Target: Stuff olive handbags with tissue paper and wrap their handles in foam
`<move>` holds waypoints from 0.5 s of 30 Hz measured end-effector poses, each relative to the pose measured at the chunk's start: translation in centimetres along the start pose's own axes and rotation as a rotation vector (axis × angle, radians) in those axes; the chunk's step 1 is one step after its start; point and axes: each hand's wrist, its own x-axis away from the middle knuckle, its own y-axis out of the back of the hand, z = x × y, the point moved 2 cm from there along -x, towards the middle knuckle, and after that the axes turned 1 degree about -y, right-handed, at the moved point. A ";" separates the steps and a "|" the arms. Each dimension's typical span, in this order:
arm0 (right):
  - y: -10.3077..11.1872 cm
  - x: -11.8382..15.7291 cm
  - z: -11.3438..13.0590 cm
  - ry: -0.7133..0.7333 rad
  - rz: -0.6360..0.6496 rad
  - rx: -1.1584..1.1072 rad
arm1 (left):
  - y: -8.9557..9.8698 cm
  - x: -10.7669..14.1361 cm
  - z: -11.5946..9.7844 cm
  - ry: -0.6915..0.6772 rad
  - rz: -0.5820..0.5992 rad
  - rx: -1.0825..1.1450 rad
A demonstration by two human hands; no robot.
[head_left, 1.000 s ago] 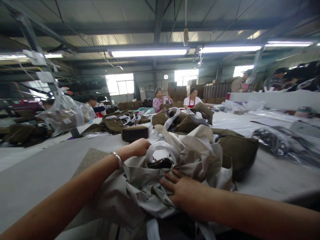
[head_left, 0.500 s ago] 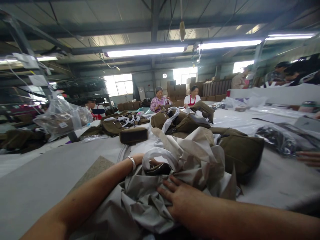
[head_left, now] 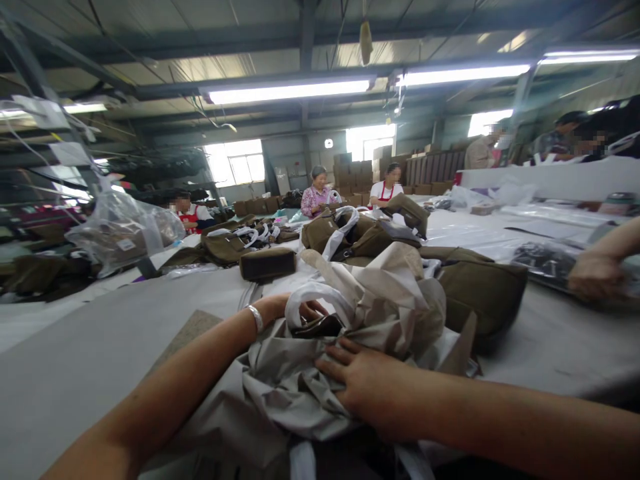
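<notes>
The pale worktop (head_left: 90,347) spreads beneath and beyond both my grips, widest out past the left one. Next in size is the crumpled light-grey fabric (head_left: 275,383) I am working on, lying directly under my right grip (head_left: 363,380) and bunching up in front of it. Ahead of my grips sits a heap of olive bags (head_left: 370,241) with white-wrapped handles, and a single stuffed olive bag (head_left: 480,288) lies farther right, beyond my right grip. Well off to the left of my left grip (head_left: 275,307) is a clear plastic bag (head_left: 145,230); a boxy olive piece (head_left: 269,265) stands just past that same grip. My right grip presses flat on the folds, fingers slightly parted; my left reaches in behind a white-wrapped loop handle (head_left: 315,291), its fingers partly hidden, so I cannot tell whether they pinch anything. Well to the right of my right grip, a co-worker's hand (head_left: 600,275) is blurred. Between my two grips, below the loop, shows a small dark brown piece (head_left: 320,327). Smallest is the silvery bracelet (head_left: 255,319) on my left wrist.
</notes>
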 end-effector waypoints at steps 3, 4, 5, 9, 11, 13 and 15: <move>0.2 -0.1 0.1 -0.019 0.049 0.016 | -0.3 -0.1 0.2 0.085 -0.008 -0.081; 0.3 -0.1 0.2 -0.021 0.062 0.021 | -0.5 -0.2 0.0 0.109 -0.008 -0.107; 0.3 -0.1 0.2 -0.022 0.068 0.025 | -0.7 -0.4 -0.2 0.129 -0.007 -0.129; 0.5 0.0 0.2 -0.014 0.050 0.033 | -1.3 -1.4 -1.5 0.175 0.053 -0.179; 0.6 0.1 0.2 -0.012 0.051 0.032 | -1.6 -1.6 -2.1 0.172 0.088 -0.178; 0.7 0.3 0.1 -0.012 0.055 0.035 | -1.8 -1.2 -2.6 0.144 0.100 -0.161; 0.9 0.4 -0.1 -0.004 0.047 0.044 | -1.5 0.0 -3.2 0.082 0.081 -0.127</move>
